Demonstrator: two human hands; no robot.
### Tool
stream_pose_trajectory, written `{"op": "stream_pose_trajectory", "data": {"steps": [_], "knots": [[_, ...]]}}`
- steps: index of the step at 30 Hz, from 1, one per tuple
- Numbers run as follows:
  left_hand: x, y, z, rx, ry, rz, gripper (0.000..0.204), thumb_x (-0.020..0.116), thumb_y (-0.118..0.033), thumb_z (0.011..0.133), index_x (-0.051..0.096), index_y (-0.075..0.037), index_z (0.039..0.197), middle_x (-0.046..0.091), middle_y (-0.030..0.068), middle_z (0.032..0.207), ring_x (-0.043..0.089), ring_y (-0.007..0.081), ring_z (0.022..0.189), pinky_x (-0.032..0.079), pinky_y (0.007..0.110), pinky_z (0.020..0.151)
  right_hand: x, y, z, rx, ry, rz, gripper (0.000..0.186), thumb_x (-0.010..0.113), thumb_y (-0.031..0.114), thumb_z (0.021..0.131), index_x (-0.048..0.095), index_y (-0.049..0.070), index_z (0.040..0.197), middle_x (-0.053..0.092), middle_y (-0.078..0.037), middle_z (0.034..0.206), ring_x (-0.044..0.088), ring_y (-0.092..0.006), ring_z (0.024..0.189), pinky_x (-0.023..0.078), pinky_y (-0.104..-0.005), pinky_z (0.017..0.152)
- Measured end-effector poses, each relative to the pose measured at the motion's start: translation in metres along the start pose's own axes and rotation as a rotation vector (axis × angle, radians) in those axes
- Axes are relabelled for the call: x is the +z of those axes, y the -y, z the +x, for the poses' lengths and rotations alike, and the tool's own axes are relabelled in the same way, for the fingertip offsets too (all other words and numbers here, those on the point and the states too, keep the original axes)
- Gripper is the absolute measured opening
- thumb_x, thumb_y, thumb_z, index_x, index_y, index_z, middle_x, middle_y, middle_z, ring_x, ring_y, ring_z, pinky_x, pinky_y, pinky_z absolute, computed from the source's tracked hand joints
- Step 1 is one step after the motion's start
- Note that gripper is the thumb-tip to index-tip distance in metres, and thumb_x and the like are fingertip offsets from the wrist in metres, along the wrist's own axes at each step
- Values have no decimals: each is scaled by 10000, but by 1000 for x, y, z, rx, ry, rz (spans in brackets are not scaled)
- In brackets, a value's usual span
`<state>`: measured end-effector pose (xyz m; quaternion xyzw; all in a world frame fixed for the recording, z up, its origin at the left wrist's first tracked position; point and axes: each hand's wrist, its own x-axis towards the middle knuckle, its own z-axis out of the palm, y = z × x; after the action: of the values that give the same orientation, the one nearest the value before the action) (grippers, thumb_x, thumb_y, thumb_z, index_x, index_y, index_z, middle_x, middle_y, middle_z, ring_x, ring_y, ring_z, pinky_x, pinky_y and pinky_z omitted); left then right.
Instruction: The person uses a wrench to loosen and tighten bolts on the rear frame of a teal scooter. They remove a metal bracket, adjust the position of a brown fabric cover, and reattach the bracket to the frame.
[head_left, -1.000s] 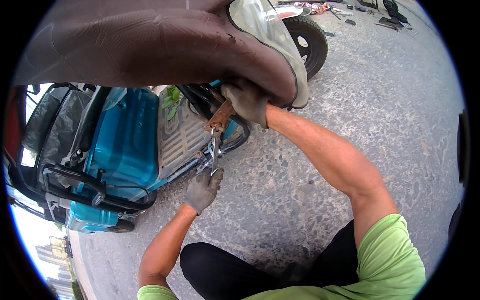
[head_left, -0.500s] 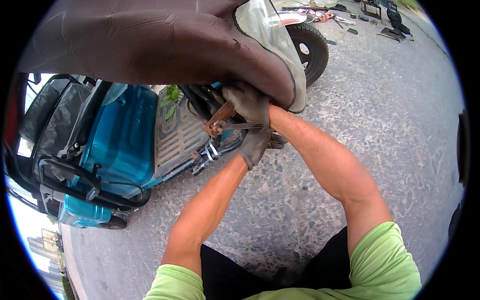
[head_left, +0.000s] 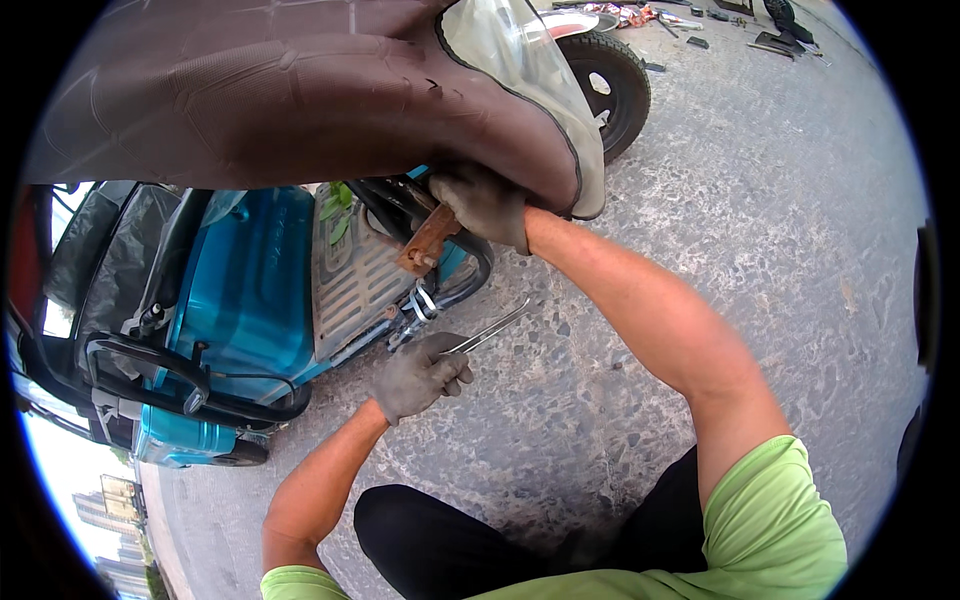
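My left hand (head_left: 420, 380), in a grey work glove, is closed around a metal wrench (head_left: 492, 328) whose far end points up and right over the pavement. Under the front of a brown padded seat (head_left: 330, 100), my gloved right hand (head_left: 480, 205) rests against a rusty metal bracket (head_left: 428, 242). Its fingers curl beneath the seat edge, so what they grip is hidden. A bolt (head_left: 422, 260) shows at the bracket's lower end. The bracket is beside the black tubes of a blue three-wheeled vehicle (head_left: 245, 290).
A ribbed footboard (head_left: 360, 280) with green leaves (head_left: 338, 205) lies left of the bracket. A black curved bar (head_left: 190, 370) sticks out at the left. Beyond the seat is a wheel (head_left: 610, 95). Scattered parts (head_left: 785, 42) lie on the pavement at the far right.
The wrench has come off the bolt on the bracket. My left hand has moved down and left with it, away from my right hand, which stays under the seat.
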<state>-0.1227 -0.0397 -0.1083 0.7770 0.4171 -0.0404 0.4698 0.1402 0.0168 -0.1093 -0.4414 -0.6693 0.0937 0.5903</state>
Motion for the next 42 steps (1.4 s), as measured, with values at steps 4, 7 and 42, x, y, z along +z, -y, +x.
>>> {"op": "stream_pose_trajectory", "data": {"steps": [4,7,42], "knots": [[-48,-59,-76,158,-240,382,268,614,-160,1007,642,36,1188,698,69,780,625,103,634,518,266,574,0,1,0,-10,7,-25,209,500,191,953,624,26,918,664,-168,944,600,-302,897,445,-415,886],[-54,-100,-114,259,-447,415,255,623,-153,1000,646,42,1163,688,74,738,605,97,593,496,255,548,1,7,-1,-4,27,-50,211,498,192,957,625,28,916,659,-168,948,592,-299,894,443,-413,885],[30,17,42,20,-320,-20,375,548,-297,1063,636,39,1205,734,130,989,723,198,788,578,334,684,3,21,-1,174,10,125,256,494,202,948,659,18,881,677,-174,914,620,-304,876,456,-410,874]]}}
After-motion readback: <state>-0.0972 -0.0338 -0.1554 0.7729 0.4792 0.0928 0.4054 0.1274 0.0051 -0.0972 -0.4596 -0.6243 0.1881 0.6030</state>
